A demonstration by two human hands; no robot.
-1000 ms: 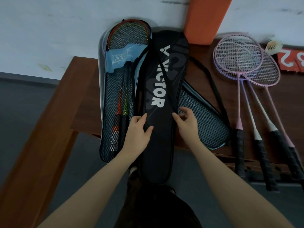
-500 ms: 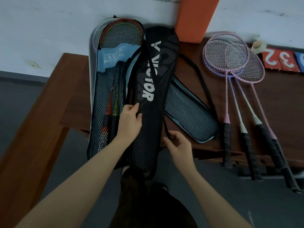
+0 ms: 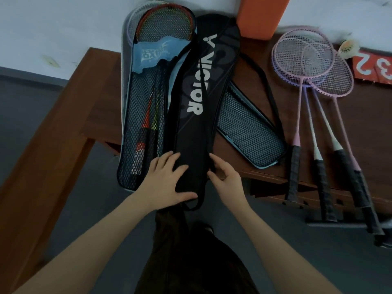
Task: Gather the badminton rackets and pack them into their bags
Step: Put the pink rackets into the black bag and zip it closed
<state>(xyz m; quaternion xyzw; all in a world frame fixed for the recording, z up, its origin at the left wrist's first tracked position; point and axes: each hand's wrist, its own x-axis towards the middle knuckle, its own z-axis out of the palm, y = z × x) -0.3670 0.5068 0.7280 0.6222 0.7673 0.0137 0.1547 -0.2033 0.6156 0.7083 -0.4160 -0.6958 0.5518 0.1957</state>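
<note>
A black Victor racket bag [image 3: 197,115] lies lengthwise on the brown table [image 3: 101,85], its lower end hanging over the front edge. My left hand [image 3: 167,179] rests flat on that lower end with straight fingers. My right hand [image 3: 224,179] pinches the bag's right edge, by the thin black strap. Left of it is a mesh bag [image 3: 137,107] holding red and yellow rackets. A second mesh bag [image 3: 248,132] lies partly under the black one. Three pink and purple rackets [image 3: 307,66] lie loose at the right, handles over the table edge.
An orange block [image 3: 261,15] stands against the white wall behind the bags. A shuttlecock [image 3: 347,48] and red number cards [image 3: 373,68] are at the far right. A brown bench [image 3: 42,155] runs along the left. Grey floor lies below.
My left hand slid down the black bag to its lower end and now lies flat. My right hand rose from the strap below the table edge to the bag's right edge.
</note>
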